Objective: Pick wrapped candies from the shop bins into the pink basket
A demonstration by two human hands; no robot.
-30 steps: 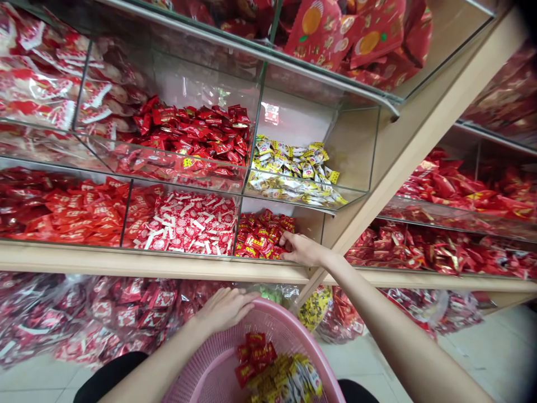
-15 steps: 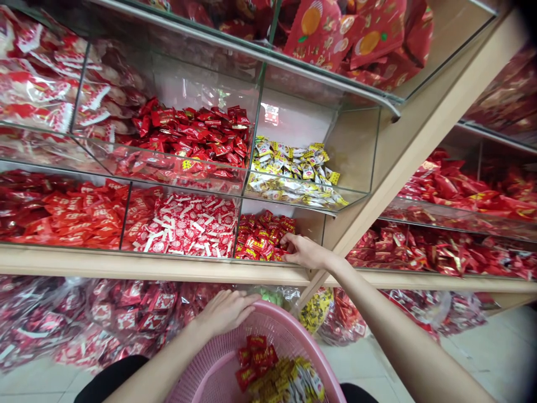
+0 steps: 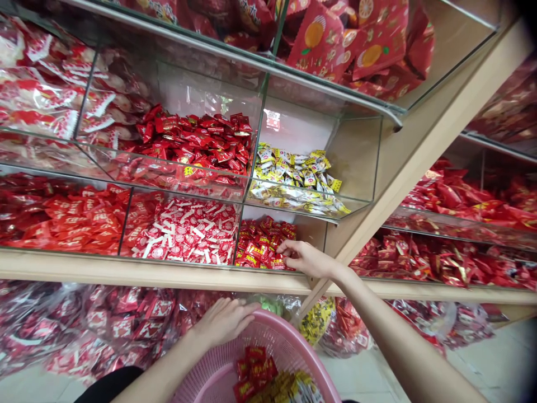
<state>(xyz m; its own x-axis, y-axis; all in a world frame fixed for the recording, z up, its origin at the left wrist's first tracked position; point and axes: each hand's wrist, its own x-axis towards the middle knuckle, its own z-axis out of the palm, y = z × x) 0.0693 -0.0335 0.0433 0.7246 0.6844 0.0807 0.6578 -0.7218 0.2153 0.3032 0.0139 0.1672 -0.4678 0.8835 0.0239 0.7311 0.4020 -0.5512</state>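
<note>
My left hand [image 3: 229,322] lies over the rim of a pink plastic basket [image 3: 308,355], holding its far left edge; the thumb is hidden. Inside the basket are several red wrapped candies [image 3: 254,369] and a heap of yellow-and-white wrapped candies [image 3: 293,387]. My right hand [image 3: 306,258] reaches over the front of a lower shelf bin, its fingers bent and apart at the right side of small red candies with yellow print [image 3: 260,246]. No candy shows clearly between those fingers.
Clear dividers separate red-and-white candies [image 3: 193,229] and orange-red packets [image 3: 84,221] to the left. Above sit yellow-and-white candies [image 3: 300,173] and dark red ones [image 3: 201,143]. A slanted wooden post [image 3: 386,179] stands right of my hand. Bagged candies [image 3: 126,319] lie below the wooden ledge [image 3: 168,273].
The view has tilted up slightly, so the shelves sit lower in the picture. My right hand stays at the red candies, its fingers shifted slightly. My left hand remains on the basket rim.
</note>
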